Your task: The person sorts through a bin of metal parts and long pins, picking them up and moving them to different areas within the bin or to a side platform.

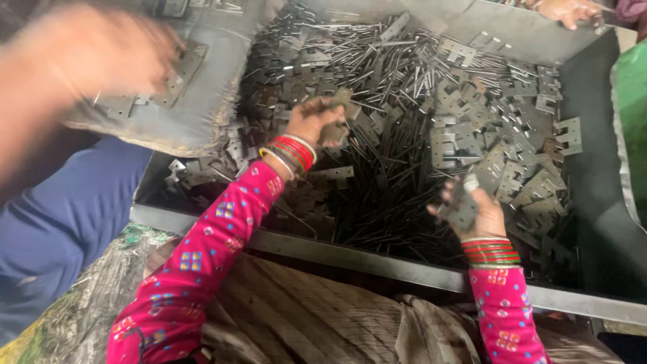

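While both hands reach forward, left hand (317, 121) gripping hinge plate (335, 129), right hand (472, 209) clutching plates (461, 209).

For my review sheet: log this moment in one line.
left hand: holds flat grey metal hinge plate | right hand: holds grey hinge plates | dark metal tray

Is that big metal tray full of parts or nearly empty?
Fairly full. The tray holds heaps of flat hinge plates and thin pins; only its right side shows bare bottom.
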